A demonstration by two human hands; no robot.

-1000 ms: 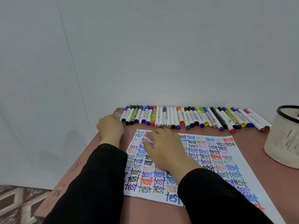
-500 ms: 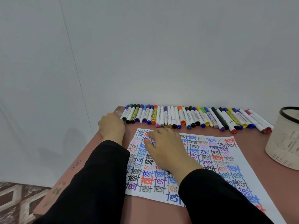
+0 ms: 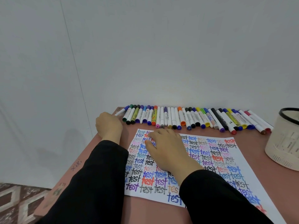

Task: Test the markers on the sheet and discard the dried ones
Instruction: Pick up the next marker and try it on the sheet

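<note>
Nearest, my right hand (image 3: 168,149) lies flat on the sheet (image 3: 210,159), fingers relaxed. Beyond it my left hand (image 3: 109,125) grips the end marker (image 3: 120,112) of the row (image 3: 194,118) by the wall. I judge pickup is under way; next comes uncapping and a test stroke.

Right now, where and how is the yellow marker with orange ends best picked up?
Pinch the yellow marker by its near orange end, probably from above on the person's side: neighbours lie tight against both flanks, leaving only the ends free. The left hand seems to grip the blue-capped marker.
</note>
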